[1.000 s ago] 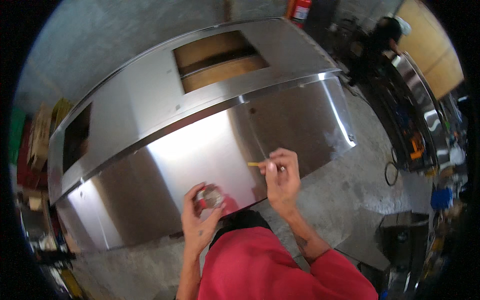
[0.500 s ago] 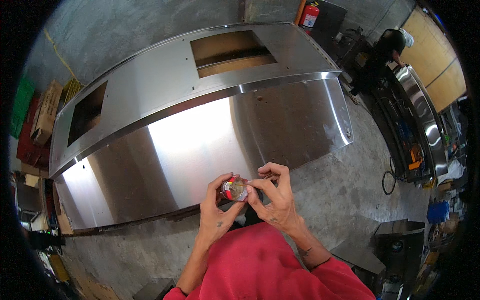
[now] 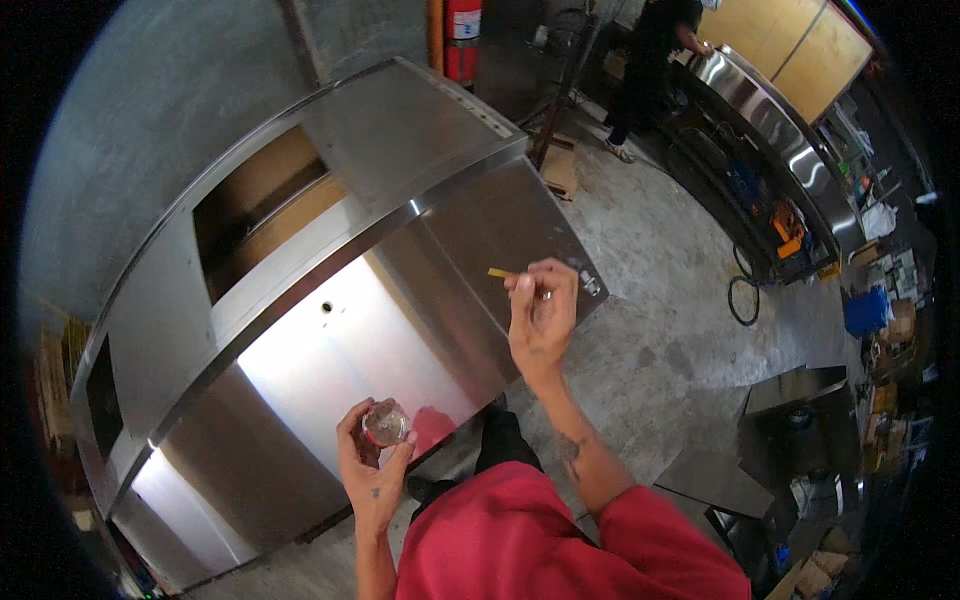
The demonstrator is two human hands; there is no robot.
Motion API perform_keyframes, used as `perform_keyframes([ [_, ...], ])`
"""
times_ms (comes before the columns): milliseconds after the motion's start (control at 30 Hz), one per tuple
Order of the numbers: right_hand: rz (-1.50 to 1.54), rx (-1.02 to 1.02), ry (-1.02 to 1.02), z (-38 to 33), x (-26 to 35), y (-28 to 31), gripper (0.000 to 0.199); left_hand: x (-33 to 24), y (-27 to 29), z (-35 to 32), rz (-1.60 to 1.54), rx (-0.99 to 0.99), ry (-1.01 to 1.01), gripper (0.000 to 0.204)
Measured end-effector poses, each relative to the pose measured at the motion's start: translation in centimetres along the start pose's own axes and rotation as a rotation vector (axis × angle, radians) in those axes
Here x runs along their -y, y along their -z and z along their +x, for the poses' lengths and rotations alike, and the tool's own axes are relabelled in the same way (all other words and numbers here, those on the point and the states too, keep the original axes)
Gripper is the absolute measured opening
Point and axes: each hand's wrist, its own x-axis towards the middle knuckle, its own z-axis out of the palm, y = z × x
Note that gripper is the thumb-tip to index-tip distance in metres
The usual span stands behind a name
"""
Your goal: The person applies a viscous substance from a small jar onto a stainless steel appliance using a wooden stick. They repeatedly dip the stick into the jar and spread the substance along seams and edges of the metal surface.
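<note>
Right hand raised in front of the steel cabinet, fingers pinched shut on a thin yellowish stick. The stick's free end is pointed left and slightly up, long axis near level, toward the cabinet's sloping front panel. Whether the tip touches the metal cannot be told; it appears just off the surface.

Left hand held low and close to the body, cupped around a small round jar with its mouth up; contents shiny, kind not to be made out. Red lid or base seen beside it, partly hidden by the fingers.

Key relation: the jar lies down and to the left of the stick hand, well apart from it; the left hand is the one at the jar, the right hand is the nearer to the panel. A small hole is noted in the panel, left of the stick tip.

Further off: red fire extinguisher against the wall, another person standing at a long steel counter
</note>
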Motion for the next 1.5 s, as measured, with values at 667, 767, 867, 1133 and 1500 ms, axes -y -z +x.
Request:
perform_keyframes([
  [667,-0.247,-0.132,0.027,15.1,-21.1,-4.7,0.016,-3.4,-10.9,6.8,0.105,-0.168,0.09,0.073],
  [767,-0.305,-0.133,0.079,15.2,-22.0,-4.6,0.017,-3.3,-11.5,7.4,0.116,-0.156,0.098,0.072],
  [867,-0.274,-0.134,0.077,15.2,-22.6,-4.9,0.016,-3.2,-12.1,8.0,0.137,-0.149,0.102,0.073],
  [1133,-0.274,-0.103,0.071,15.5,-22.1,-4.8,0.016,-2.6,-12.4,8.3,0.115,-0.136,0.088,0.074],
  [1500,-0.207,-0.091,-0.015,15.1,-22.1,-5.3,0.014,-2.1,-11.8,7.8,0.128,-0.15,0.093,0.073],
])
